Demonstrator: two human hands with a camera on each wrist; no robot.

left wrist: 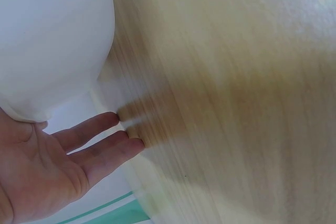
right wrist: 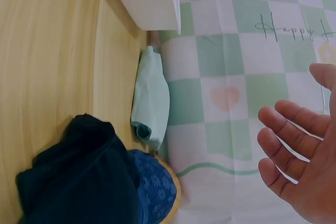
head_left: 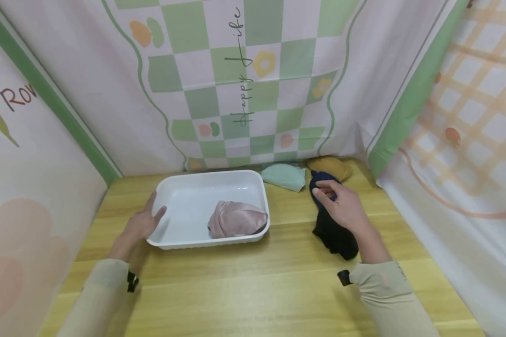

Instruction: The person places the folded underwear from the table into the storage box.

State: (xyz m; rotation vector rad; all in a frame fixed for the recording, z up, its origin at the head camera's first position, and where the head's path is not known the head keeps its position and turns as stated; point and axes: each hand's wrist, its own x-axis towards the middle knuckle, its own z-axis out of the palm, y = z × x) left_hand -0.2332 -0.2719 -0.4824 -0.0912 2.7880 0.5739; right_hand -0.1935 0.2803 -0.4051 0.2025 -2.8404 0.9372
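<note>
A white rectangular tray (head_left: 181,206) stands at the left, with a folded pink satin bra (head_left: 238,219) in its right front corner. My left hand (head_left: 141,223) rests at the tray's left side, thumb over the rim; the left wrist view shows its other fingers (left wrist: 100,153) straight, outside the tray. Over at the right, my right hand (head_left: 341,203) hovers with loosely bent fingers and nothing in them. Below it lie a navy lace bra (right wrist: 157,187) and a crumpled black garment (head_left: 333,234). Farther back are a mint bra (head_left: 284,176) and a mustard one (head_left: 330,167).
The wooden table (head_left: 236,290) ends at the back against a hanging green-checked cloth (head_left: 261,93). Printed cloths also hang on the left (head_left: 34,187) and right (head_left: 459,154) sides. The tray's back edge is close to the rear cloth.
</note>
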